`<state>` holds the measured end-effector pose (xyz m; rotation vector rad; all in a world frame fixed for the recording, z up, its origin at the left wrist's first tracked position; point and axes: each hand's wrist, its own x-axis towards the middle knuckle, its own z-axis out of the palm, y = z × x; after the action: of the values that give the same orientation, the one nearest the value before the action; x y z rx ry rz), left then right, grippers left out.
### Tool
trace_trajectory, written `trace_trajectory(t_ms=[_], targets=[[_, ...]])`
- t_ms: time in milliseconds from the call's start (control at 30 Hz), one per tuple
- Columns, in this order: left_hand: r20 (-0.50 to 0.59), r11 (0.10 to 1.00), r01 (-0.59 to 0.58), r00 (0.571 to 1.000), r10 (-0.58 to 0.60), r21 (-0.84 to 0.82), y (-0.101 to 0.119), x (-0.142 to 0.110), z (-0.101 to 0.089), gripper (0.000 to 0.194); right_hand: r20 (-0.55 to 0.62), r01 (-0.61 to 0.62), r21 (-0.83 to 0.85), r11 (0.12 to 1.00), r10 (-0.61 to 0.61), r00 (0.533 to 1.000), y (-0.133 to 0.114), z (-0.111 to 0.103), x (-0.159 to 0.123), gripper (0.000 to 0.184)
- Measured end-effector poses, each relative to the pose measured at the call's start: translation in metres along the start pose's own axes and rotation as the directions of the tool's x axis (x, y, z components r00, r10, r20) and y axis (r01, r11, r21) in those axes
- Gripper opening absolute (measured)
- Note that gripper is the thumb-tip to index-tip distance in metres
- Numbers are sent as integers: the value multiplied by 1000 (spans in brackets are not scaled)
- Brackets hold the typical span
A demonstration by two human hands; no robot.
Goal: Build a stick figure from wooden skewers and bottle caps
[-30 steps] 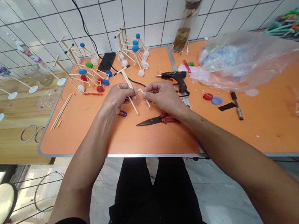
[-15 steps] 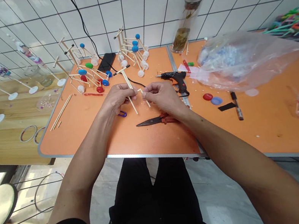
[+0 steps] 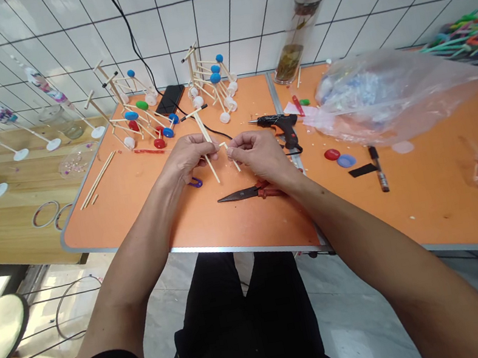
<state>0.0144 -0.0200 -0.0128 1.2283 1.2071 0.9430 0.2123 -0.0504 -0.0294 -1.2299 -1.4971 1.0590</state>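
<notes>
Two hands pinch thin wooden sticks together in the air: the left hand [image 3: 189,158] closes on a long stick [image 3: 208,147] with a short crossbar at its far end, and the right hand [image 3: 260,156] closes on a short stick [image 3: 230,156] set against it, both above the orange table [image 3: 134,216]. Just below the grip lie steel pliers [image 3: 251,193] with red handles. A purple clip [image 3: 196,182] sits beside the left hand, and a black glue gun [image 3: 280,125] lies beyond the right. Farther off stand stick models [image 3: 135,114] with glossy plastic caps, and a crumpled clear bag [image 3: 391,96] bulges to the right, before a white tile wall [image 3: 200,13].
</notes>
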Motion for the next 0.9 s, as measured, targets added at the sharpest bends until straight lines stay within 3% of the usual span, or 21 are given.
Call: trace_trajectory(t_ms=[900], targets=[[-25, 998, -12, 1000, 10, -56, -5, -1, 5, 26, -9, 4, -40, 999, -5, 1000, -1, 1, 0, 9]])
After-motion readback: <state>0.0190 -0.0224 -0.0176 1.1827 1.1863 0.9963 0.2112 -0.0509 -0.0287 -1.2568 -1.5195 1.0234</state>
